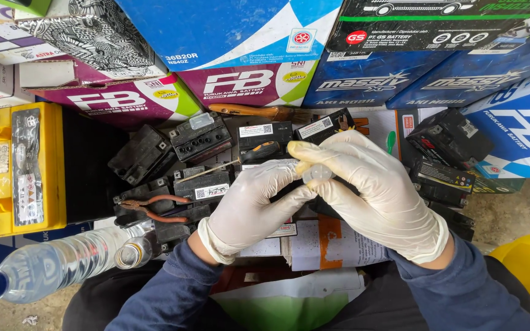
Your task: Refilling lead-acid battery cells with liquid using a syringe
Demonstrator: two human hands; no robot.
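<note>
Two gloved hands meet over small black batteries (203, 184): left hand (249, 208) and right hand (369, 190) both pinch a small clear plastic tube (317, 173) at centre. It looks light, slick, crushable; best gripped at its ends. Red-handled pliers (154, 208) lie left.

Concrete floor (510, 214) — small black batteries (200, 138), pliers (154, 208), plastic bottle (56, 266).

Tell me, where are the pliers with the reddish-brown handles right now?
The pliers lie in the left half of the head view, on top of the small black batteries, just left of the gloved left hand and above the clear plastic bottle.
</note>
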